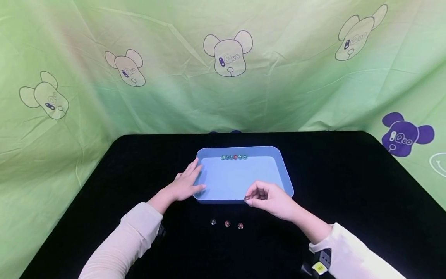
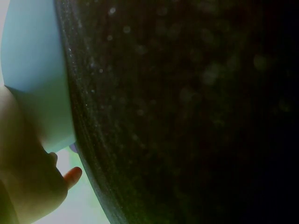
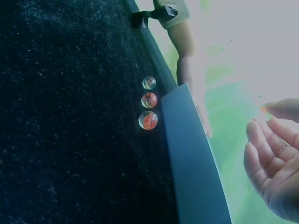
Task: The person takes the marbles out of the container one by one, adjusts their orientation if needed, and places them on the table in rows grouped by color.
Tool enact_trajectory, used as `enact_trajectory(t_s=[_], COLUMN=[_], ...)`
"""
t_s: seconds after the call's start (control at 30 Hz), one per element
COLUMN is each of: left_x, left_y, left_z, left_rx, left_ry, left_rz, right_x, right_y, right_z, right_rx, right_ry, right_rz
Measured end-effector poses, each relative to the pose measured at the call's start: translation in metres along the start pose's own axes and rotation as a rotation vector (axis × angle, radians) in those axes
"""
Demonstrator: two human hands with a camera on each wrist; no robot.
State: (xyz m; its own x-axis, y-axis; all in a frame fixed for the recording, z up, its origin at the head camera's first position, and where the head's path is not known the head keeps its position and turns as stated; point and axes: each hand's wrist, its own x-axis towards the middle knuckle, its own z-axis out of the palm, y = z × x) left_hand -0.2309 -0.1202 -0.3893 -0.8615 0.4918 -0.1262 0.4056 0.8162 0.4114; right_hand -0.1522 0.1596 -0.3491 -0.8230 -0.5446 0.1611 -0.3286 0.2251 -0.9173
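A light blue tray (image 1: pixel 240 148) sits mid-table on black cloth, with a row of several marbles (image 1: pixel 234 157) against its far wall. My left hand (image 1: pixel 188 182) rests on the tray's left rim with straight fingers; the left wrist view shows the tray wall (image 2: pixel 32 70) and a fingertip (image 2: pixel 72 176). My right hand (image 1: pixel 248 199) hovers over the near rim, fingers curled, and seems to pinch a small marble at its fingertips. Three marbles (image 1: pixel 227 223) lie on the cloth before the tray, also visible as marbles (image 3: pixel 148 100) beside the tray wall (image 3: pixel 191 154).
The black tabletop (image 1: pixel 348 186) stretches wide on both sides of the tray. A green cloth backdrop (image 1: pixel 223 77) printed with bear heads closes off the back and sides.
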Motion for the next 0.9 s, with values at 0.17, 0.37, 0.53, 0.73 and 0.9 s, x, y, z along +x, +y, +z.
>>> enact_trajectory(t_s=[0.17,0.37,0.53,0.73,0.9], left_x=[0.0,0.0,0.0,0.001,0.0], left_y=[0.0,0.0,0.0,-0.001,0.0], left_z=[0.0,0.0,0.001,0.0,-0.001], left_rx=[0.008,0.005,0.003,0.004,0.008], left_ry=[-0.003,0.003,0.004,-0.002,0.001], left_rz=[-0.002,0.006,0.0,-0.003,0.0], right_x=[-0.004,-0.008,-0.011,-0.015,-0.018], right_y=[0.001,0.002,0.004,0.006,0.009], right_z=[0.0,0.0,0.0,0.001,0.003], right_rx=[0.014,0.022,0.018,0.017,0.009], right_ry=[-0.012,-0.018,-0.035,-0.043,-0.043], right_rz=[-0.011,-0.026,-0.036,-0.045,-0.034])
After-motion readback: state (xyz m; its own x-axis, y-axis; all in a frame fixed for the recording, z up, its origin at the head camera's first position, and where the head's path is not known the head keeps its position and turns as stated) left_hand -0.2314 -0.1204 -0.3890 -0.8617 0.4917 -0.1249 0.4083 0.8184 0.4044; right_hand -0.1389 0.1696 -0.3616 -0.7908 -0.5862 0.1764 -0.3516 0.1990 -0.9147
